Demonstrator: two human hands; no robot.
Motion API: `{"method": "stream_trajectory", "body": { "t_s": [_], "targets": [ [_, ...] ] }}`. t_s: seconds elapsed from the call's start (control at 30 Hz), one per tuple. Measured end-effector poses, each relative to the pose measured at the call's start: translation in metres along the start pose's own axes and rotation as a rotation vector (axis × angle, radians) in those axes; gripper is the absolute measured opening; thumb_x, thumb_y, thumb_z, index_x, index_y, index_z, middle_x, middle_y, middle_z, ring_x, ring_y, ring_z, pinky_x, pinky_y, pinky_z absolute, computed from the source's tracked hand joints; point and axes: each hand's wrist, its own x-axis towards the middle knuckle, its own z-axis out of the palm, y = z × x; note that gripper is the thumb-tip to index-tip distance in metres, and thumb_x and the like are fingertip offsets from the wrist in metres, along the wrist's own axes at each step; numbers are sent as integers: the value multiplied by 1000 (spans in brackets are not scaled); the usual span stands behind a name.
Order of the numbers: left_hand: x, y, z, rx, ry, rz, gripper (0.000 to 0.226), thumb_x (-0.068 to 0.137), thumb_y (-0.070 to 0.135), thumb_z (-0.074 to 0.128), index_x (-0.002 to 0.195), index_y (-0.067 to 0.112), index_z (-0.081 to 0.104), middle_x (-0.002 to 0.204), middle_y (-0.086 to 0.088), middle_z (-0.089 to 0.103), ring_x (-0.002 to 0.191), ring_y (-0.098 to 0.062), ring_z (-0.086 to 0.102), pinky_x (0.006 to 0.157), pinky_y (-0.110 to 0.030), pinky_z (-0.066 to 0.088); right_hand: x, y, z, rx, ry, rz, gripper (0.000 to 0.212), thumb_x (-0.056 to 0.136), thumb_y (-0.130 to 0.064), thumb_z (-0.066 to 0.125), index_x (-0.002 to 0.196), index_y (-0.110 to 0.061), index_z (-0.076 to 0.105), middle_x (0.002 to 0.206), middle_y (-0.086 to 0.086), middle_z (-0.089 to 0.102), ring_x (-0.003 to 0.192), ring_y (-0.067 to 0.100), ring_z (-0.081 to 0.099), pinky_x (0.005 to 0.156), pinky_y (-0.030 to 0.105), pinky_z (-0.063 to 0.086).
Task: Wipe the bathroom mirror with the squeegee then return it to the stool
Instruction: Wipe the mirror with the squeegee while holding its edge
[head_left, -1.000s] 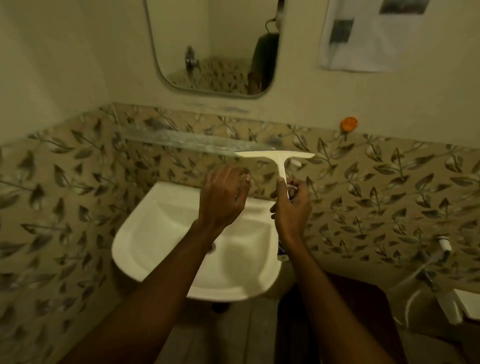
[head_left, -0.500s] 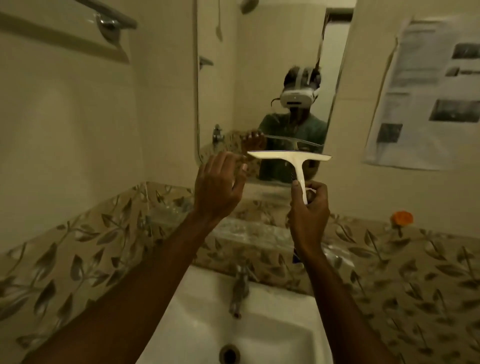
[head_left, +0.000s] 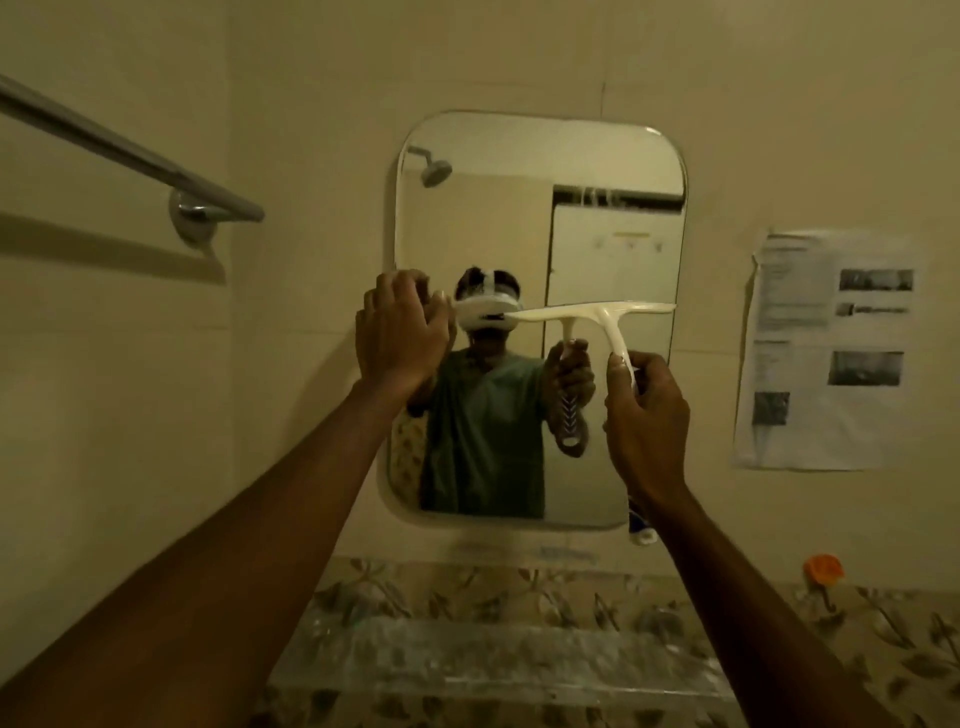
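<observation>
The rounded bathroom mirror (head_left: 597, 171) hangs on the beige wall straight ahead. My right hand (head_left: 647, 415) grips the handle of a white T-shaped squeegee (head_left: 602, 312), whose blade lies level against or just in front of the glass at mid height. My left hand (head_left: 400, 332) is raised at the mirror's left edge, fingers curled and apart, holding nothing. The stool is out of view. The mirror reflects a person in a green shirt, both hands and the squeegee.
A chrome towel rail (head_left: 124, 150) juts from the left wall. A glass shelf (head_left: 493, 654) runs below the mirror over leaf-patterned tiles. Printed paper (head_left: 826, 348) is stuck on the wall at right; an orange hook (head_left: 823, 569) sits lower right.
My view has tilted up from the sink to the whole mirror. Both hands rose, and the squeegee went from over the sink up to the glass.
</observation>
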Motion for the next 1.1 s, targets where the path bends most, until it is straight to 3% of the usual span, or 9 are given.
{"method": "stream_trajectory", "body": {
  "t_s": [0.17, 0.27, 0.37, 0.53, 0.63, 0.73, 0.97, 1.1],
  "targets": [
    [33, -8, 3, -136, 73, -65, 45, 95, 41, 46, 132, 16, 45, 134, -7, 49, 116, -25, 52, 93, -37, 46, 42, -26, 11, -106, 43, -93, 14, 101, -26, 45, 106, -17, 54, 70, -7, 56, 56, 6, 59, 54, 38, 56],
    [48, -10, 2, -231, 62, -129, 44, 97, 40, 45, 132, 13, 46, 135, -9, 50, 116, -28, 53, 86, -34, 43, 73, -44, 13, -172, 68, -133, 11, 101, -27, 43, 101, -18, 50, 70, 1, 55, 61, 32, 61, 55, 52, 55],
    [63, -13, 1, -258, 55, -188, 39, 100, 39, 40, 121, 9, 53, 123, -12, 59, 108, -31, 58, 79, -31, 36, 110, -61, 18, -232, 98, -172, 15, 102, -28, 41, 98, -16, 48, 69, -1, 53, 61, 29, 57, 57, 55, 54],
    [81, -25, 7, -204, 66, -167, 52, 103, 38, 31, 99, 1, 67, 98, -21, 70, 93, -38, 65, 74, -37, 46, 159, -81, 29, -313, 106, -179, 15, 102, -31, 39, 99, -18, 46, 74, -2, 57, 69, 31, 64, 64, 53, 57],
    [85, -28, 12, -164, 89, -142, 55, 104, 36, 30, 96, -1, 69, 94, -24, 71, 90, -41, 65, 72, -38, 47, 172, -87, 29, -360, 96, -150, 23, 103, -33, 36, 105, -13, 47, 77, 1, 56, 62, 24, 61, 53, 43, 56],
    [85, -29, 14, -164, 112, -120, 56, 104, 36, 30, 93, -1, 70, 89, -24, 71, 86, -41, 66, 69, -38, 48, 175, -93, 29, -422, 18, -89, 33, 104, -35, 29, 115, -9, 45, 74, 0, 52, 49, 17, 56, 38, 28, 46],
    [85, -33, 16, -204, 154, -80, 57, 103, 38, 30, 85, 1, 70, 80, -23, 71, 76, -39, 67, 65, -37, 50, 143, -83, 29, -450, -76, 26, 43, 104, -38, 23, 91, -8, 49, 63, 7, 54, 41, 17, 55, 38, 27, 47],
    [83, -32, 14, -207, 148, -83, 57, 103, 38, 29, 83, 2, 68, 82, -21, 71, 77, -40, 67, 66, -37, 52, 100, -57, 21, -504, -109, 96, 40, 104, -38, 25, 91, -8, 49, 63, 7, 55, 40, 16, 56, 34, 21, 44]
  ]
}}
